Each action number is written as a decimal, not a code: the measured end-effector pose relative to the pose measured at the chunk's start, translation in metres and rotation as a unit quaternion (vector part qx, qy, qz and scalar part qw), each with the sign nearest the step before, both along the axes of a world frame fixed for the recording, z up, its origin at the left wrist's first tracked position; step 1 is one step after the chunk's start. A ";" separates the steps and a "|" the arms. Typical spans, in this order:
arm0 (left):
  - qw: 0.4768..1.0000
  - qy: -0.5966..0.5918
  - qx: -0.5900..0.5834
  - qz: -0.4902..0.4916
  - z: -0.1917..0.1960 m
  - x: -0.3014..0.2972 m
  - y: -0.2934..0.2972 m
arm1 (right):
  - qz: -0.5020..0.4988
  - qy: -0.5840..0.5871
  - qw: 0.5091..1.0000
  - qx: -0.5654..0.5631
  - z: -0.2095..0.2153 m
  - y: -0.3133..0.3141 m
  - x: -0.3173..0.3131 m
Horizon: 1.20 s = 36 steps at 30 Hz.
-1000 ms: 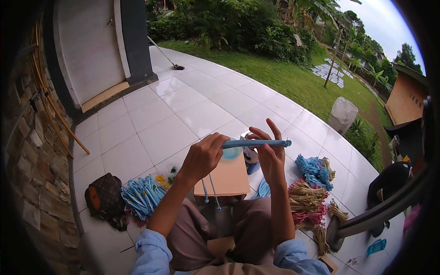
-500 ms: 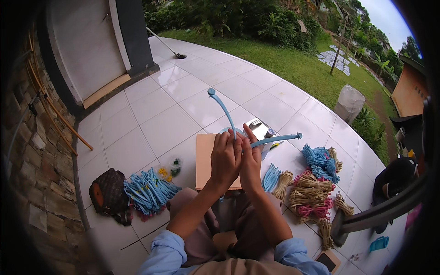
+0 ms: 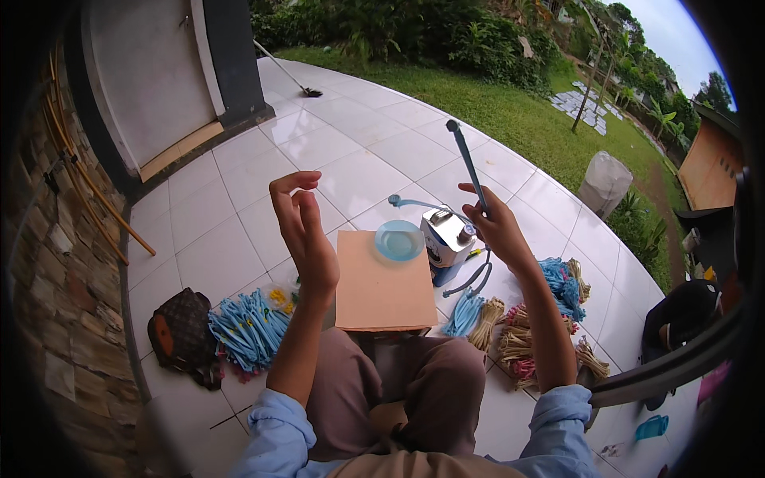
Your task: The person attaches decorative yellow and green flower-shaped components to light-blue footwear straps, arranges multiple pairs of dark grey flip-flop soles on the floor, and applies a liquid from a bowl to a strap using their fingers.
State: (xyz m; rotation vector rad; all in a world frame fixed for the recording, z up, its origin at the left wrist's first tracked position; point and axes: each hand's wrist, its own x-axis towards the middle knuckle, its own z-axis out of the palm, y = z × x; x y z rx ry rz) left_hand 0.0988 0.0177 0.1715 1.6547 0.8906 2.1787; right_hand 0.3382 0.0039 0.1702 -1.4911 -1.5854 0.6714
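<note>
My right hand [image 3: 498, 227] grips a long blue flexible stick [image 3: 467, 163] that rises up and away from the fist; its other end curls down and to the left near a metal can [image 3: 448, 237]. My left hand [image 3: 301, 231] is raised with fingers apart and holds nothing. Between the hands, on my lap, lies a tan board [image 3: 380, 280] with a round blue lid [image 3: 399, 240] at its far edge.
A heap of blue sticks [image 3: 247, 327] and a brown bag [image 3: 185, 336] lie on the white tiles at left. Bundles of straw-coloured, pink and blue fibre [image 3: 530, 338] lie at right. Bamboo rods [image 3: 96, 191] lean on the stone wall. Lawn lies beyond.
The hands were together on the blue stick; now they have parted. The left hand has let go and lifted, and the right hand keeps the stick, raised to the right.
</note>
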 end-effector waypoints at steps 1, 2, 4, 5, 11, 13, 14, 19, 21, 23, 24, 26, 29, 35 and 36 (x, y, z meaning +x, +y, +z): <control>0.999 0.031 0.012 -0.023 0.001 -0.004 0.003 | 0.041 -0.034 0.997 -0.051 -0.001 0.007 0.009; 0.997 0.061 0.023 -0.046 -0.001 -0.006 0.008 | 0.081 -0.066 0.989 -0.104 -0.004 0.014 0.015; 0.983 0.139 0.042 -0.115 -0.009 -0.003 0.024 | 0.114 -0.200 0.961 -0.152 -0.019 0.028 0.018; 0.966 0.212 0.022 -0.143 -0.013 0.002 0.028 | 0.130 -0.233 0.945 -0.188 -0.029 0.036 0.019; 0.825 0.547 0.124 -0.066 -0.116 0.044 0.071 | 0.220 -0.255 0.917 -0.214 -0.095 0.072 0.022; 0.827 0.543 0.088 -0.116 -0.155 0.050 0.084 | 0.228 -0.259 0.911 -0.226 -0.119 0.079 0.026; 0.825 0.546 0.072 -0.126 -0.172 0.050 0.087 | 0.238 -0.267 0.907 -0.223 -0.136 0.083 0.026; 0.806 0.541 -0.027 -0.237 -0.220 0.049 0.098 | 0.227 -0.223 0.891 -0.323 -0.166 0.085 0.031; 0.804 0.534 -0.063 -0.252 -0.230 0.040 0.102 | 0.252 -0.185 0.894 -0.321 -0.170 0.091 0.034; 0.802 0.523 -0.094 -0.273 -0.237 0.034 0.107 | 0.271 -0.104 0.900 -0.323 -0.177 0.097 0.040; 0.810 0.516 -0.107 -0.258 -0.240 0.031 0.108 | 0.270 -0.098 0.898 -0.333 -0.187 0.099 0.043; 0.817 0.503 -0.122 -0.254 -0.246 0.033 0.111 | 0.260 0.010 0.943 -0.206 -0.204 0.098 0.054; 0.828 0.500 -0.099 -0.232 -0.258 0.034 0.115 | 0.252 0.121 0.938 -0.203 -0.227 0.101 0.066; 0.832 0.518 -0.078 -0.182 -0.265 0.040 0.116 | 0.188 0.220 0.943 -0.165 -0.262 0.097 0.067; 0.823 0.532 -0.081 -0.182 -0.265 0.040 0.115 | 0.179 0.216 0.948 -0.150 -0.265 0.097 0.065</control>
